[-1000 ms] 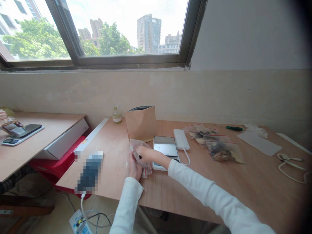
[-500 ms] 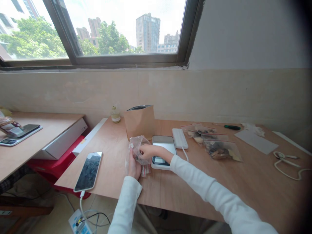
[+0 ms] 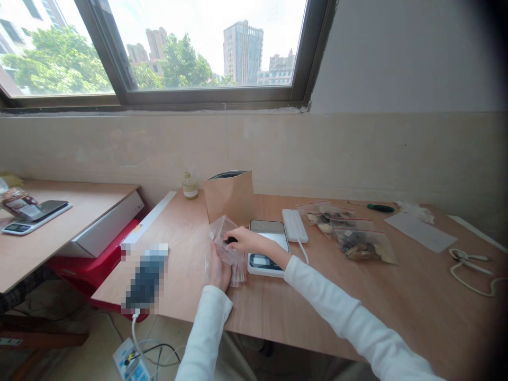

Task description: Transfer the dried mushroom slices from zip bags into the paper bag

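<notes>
My left hand [image 3: 219, 271] is closed around a clear zip bag [image 3: 223, 226], which it holds up above the table. At the bag's upper part, my right hand [image 3: 246, 241] pinches a small dark piece [image 3: 230, 240] whose kind I cannot make out. Under and beside my left hand lie several small zip bags [image 3: 238, 276] with red-striped edges. Just right of them is a digital kitchen scale [image 3: 266, 263], partly covered by my right wrist. Behind the held bag stands a brown kraft paper pouch [image 3: 230, 198], its top open.
A white power strip [image 3: 294, 226] with a cable lies right of the scale. Farther right are filled zip bags [image 3: 363, 246], a green-handled screwdriver [image 3: 381, 208], a white sheet [image 3: 420, 232] and corded scissors-like pliers [image 3: 470, 260]. A phone [image 3: 145, 278] and a small bottle [image 3: 189, 188] are left.
My right hand has drawn slightly up and out of the zip bag, and a dark piece now shows at its fingertips. My left hand stays on the bag.
</notes>
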The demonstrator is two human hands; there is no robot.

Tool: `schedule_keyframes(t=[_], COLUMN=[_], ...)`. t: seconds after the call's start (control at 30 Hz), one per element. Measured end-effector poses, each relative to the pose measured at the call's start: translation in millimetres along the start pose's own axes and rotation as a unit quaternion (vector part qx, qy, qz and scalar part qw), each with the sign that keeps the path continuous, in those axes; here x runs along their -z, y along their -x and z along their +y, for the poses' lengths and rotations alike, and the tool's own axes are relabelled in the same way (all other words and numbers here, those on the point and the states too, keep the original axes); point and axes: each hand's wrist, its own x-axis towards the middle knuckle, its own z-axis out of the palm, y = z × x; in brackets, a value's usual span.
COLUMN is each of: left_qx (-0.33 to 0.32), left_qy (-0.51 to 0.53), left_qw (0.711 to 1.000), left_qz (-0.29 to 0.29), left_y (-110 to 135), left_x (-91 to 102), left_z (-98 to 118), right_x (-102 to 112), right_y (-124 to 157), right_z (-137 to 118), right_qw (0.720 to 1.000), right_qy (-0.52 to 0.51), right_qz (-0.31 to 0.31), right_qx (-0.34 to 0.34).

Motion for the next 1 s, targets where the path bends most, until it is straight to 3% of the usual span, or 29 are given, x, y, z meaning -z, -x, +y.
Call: schedule_keyframes(t=[0.17, 0.3, 0.37, 0.47, 0.57, 0.73, 0.9, 1.0], left_qx=[0.002, 0.021, 0.027, 0.028, 0.033, 0.039, 0.022, 0.027], left_qy=[-0.007, -0.008, -0.010, -0.011, -0.005, 0.008, -0.003, -0.012], left_qw=[1.000, 1.000, 0.999, 1.000, 0.999, 0.999, 1.000, 1.000], left_qz=[-0.010, -0.019, -0.017, -0.008, -0.005, -0.010, -0.011, -0.004], left_y=[-2, -2, -1, 1, 3, 2, 1, 1], left_x=[2.5, 4.1, 3.2, 0.4, -1.9, -2.0, -0.7, -0.2], left_z=[-1, -1, -1, 1, 2, 1, 1, 1], right_x=[51, 101, 117, 123, 116, 110, 118, 120], right_y=[-1, -28, -46, -69, -78, -72, -75, -80], right_z=[-9, -14, -11, 1, 12, 14, 2, -5], right_qw=[0.980, 0.921, 0.906, 0.930, 0.951, 0.956, 0.957, 0.949], right_qy=[-0.109, -0.096, -0.062, -0.003, 0.035, 0.124, 0.195, 0.204], right_qz=[0.165, 0.368, 0.409, 0.361, 0.304, 0.267, 0.195, 0.209], right_qx=[0.016, 0.084, 0.091, 0.068, 0.042, 0.004, -0.088, -0.123])
